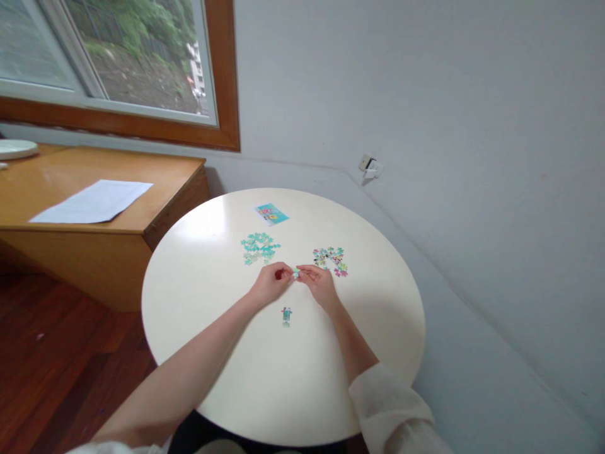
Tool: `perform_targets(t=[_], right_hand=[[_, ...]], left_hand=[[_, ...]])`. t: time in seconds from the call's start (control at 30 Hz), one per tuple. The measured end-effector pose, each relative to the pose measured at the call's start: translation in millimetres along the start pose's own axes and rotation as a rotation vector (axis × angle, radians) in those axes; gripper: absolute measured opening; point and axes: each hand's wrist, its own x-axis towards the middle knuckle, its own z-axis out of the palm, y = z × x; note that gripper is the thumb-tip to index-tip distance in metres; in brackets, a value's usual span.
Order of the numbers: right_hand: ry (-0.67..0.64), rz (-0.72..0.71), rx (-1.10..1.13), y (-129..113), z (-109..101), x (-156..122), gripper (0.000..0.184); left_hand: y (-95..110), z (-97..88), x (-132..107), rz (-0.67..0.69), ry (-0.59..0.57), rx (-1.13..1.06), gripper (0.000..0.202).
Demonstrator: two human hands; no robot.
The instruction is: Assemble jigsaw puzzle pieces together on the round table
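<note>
Over the middle of the table, my left hand (272, 282) and my right hand (320, 284) meet at the fingertips. Both pinch a small teal jigsaw puzzle piece (296, 273); whether it is one piece or two joined is too small to tell. Behind my left hand lies a loose pile of teal and pale green puzzle pieces (256, 248). Just past my right hand is a second pile of multicoloured pieces (336, 260). A small narrow joined group of pieces (286, 316) rests on the table nearer to me, between my forearms.
The round white table (212, 353) stands by a white wall. A colourful picture card (271, 214) lies towards its far side. To the left is a wooden desk (179, 183) with white paper (94, 200) on it, under a window. A wall socket (371, 167) is at the back.
</note>
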Motion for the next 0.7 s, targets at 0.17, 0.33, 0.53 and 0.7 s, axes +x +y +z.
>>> perform_targets(t=[0.17, 0.33, 0.53, 0.7], right_hand=[[-0.001, 0.0, -0.02, 1.4, -0.4, 1.3, 0.033], [0.016, -0.002, -0.007, 0.9, 0.8, 1.4, 0.034], [0.004, -0.005, -0.036, -4.6, 1.9, -0.7, 0.034], [-0.001, 0.001, -0.031, -6.0, 2.2, -1.0, 0.035]], left_hand=[[-0.4, 0.0, 0.0, 0.003, -0.001, 0.002, 0.017], [1.3, -0.7, -0.5, 0.006, -0.007, 0.005, 0.018], [1.5, -1.1, -0.4, -0.003, -0.006, 0.01, 0.018], [1.3, -1.3, -0.4, -0.01, -0.008, 0.012, 0.018]])
